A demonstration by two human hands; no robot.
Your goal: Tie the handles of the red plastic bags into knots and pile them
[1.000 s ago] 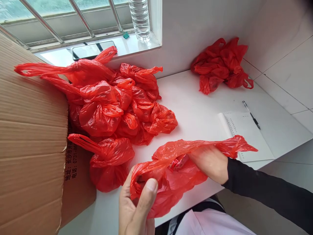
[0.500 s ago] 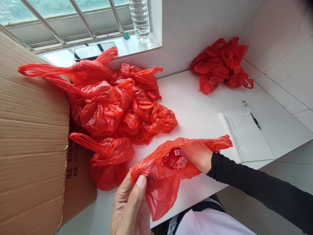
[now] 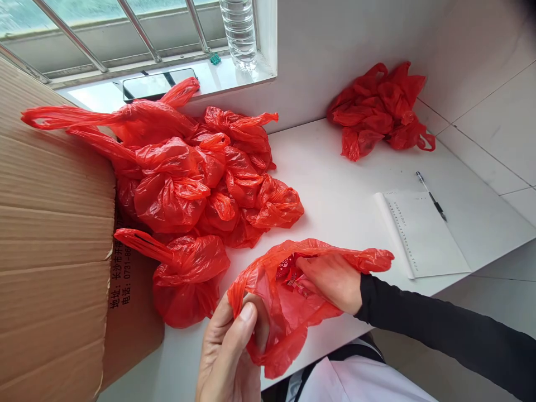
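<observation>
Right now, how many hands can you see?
2: the left hand holding the edge of the open red bag, the right hand partly inside it. I see no others.

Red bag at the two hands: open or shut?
The bag is open: the left hand holds its rim, the right hand reaches inside, red packets show.

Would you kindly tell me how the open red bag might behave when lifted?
The open red bag is likely floppy, since its thin film creases near the left hand. It would probably sag where the small patterned pieces lie.
</observation>
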